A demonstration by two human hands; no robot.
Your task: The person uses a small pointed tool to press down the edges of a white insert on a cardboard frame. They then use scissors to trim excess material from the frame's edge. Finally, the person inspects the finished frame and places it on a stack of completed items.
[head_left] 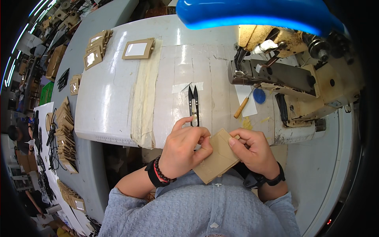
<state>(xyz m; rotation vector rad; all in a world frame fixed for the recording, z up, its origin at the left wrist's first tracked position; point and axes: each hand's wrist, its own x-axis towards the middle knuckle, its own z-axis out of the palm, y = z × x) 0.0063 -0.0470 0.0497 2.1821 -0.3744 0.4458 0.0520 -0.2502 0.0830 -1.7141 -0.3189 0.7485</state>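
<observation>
In front of my chest, at the near edge of the sewing table, a tan card holder [218,157] is held tilted. My right hand [252,151] grips its upper right edge, thumb on top. My left hand [188,145] is closed in a pinch beside its left edge; whatever is between thumb and fingertips is too small to make out. Just beyond my left hand lie black thread snips [194,103], blades pointing away. A wooden-handled awl [242,106] rests to the right, by a round blue disc [259,96].
A sewing machine [276,75] takes up the right side, with a blue lamp [256,15] above it. One card holder [138,49] lies at the far left of the table, near a stack of them [94,53]. More piles [65,134] stand on the grey side table [89,158].
</observation>
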